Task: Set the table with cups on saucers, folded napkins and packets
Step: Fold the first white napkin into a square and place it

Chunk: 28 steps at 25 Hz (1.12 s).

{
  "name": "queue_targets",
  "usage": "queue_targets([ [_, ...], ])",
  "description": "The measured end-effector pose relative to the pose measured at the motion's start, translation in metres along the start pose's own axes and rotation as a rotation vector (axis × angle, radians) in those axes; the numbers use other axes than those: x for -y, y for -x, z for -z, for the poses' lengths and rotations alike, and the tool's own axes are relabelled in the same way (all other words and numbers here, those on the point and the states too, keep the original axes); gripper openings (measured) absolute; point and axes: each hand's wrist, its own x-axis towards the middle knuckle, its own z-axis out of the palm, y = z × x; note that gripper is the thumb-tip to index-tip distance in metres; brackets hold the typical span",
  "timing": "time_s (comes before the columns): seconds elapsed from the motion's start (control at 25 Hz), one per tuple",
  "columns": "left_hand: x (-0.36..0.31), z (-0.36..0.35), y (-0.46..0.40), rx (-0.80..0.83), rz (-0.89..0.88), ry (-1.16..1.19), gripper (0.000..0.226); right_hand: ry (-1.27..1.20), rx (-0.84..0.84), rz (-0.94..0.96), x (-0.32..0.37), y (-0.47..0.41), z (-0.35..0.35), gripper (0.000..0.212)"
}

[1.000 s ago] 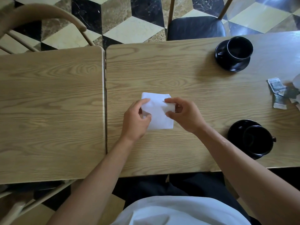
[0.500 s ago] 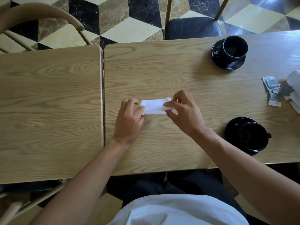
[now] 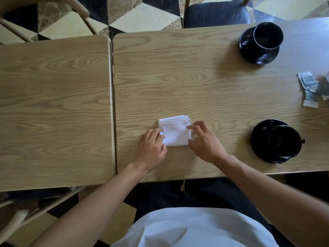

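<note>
A: Where the head camera looks down, what sits between the hands?

B: A white folded napkin [image 3: 175, 131], lying flat on the right-hand wooden table [image 3: 195, 82], near its front edge and not far from the seam with the left-hand table [image 3: 53, 107]. Its layered edges show along the far side.

A: And the hands?

B: The left hand [image 3: 151, 150] touches the napkin's left edge, fingers bent over the near-left corner; whether it pinches the cloth or only presses it, I cannot tell. The right hand [image 3: 204, 141] rests at the right edge, fingers loosely spread and relaxed, fingertips [image 3: 189, 128] on the cloth, gripping nothing.

A: The cups?

B: Two black ones, both to the right. The far cup [image 3: 268, 35] stands on the far saucer [image 3: 256, 56] near the table's back edge. The near cup [image 3: 284, 142] sits on the near saucer [image 3: 260, 138] close to the front edge, its handle pointing right.

A: Packets?

B: A small cluster of packets [image 3: 311, 90] lies at the right border of the view, between the two saucers and apart from both.

A: Anything else in that view?

B: A dark-cushioned chair [image 3: 215, 13] behind the table, over a checkered floor [image 3: 138, 16].
</note>
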Motion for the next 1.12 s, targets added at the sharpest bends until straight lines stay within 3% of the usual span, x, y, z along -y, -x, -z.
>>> queue_targets([
  [0.12,-0.007,0.001,-0.022,-0.05,0.4,0.393,0.025,-0.253,-0.068,-0.274,0.01,-0.018,-0.001,0.051],
  [0.24,-0.007,0.005,-0.046,-0.073,0.708,0.59,0.041,-0.265,-0.119,-0.325,0.017,-0.032,-0.005,0.046],
  [0.6,-0.016,-0.009,-0.064,-0.054,0.684,0.353,0.03,-0.252,-0.185,-0.48,0.024,-0.061,-0.011,0.019],
  [0.88,-0.019,0.003,-0.057,-0.153,0.897,0.416,0.03,-0.149,-0.232,-0.568,0.033,-0.038,-0.007,0.033],
  [1.04,-0.018,0.002,-0.053,-0.004,0.998,0.553,0.019,-0.337,-0.144,-0.665,0.037,-0.025,-0.01,0.036],
  [1.12,-0.016,0.002,-0.058,0.043,1.072,0.748,0.029,-0.438,-0.083,-0.684,0.036,-0.026,-0.012,0.032],
])
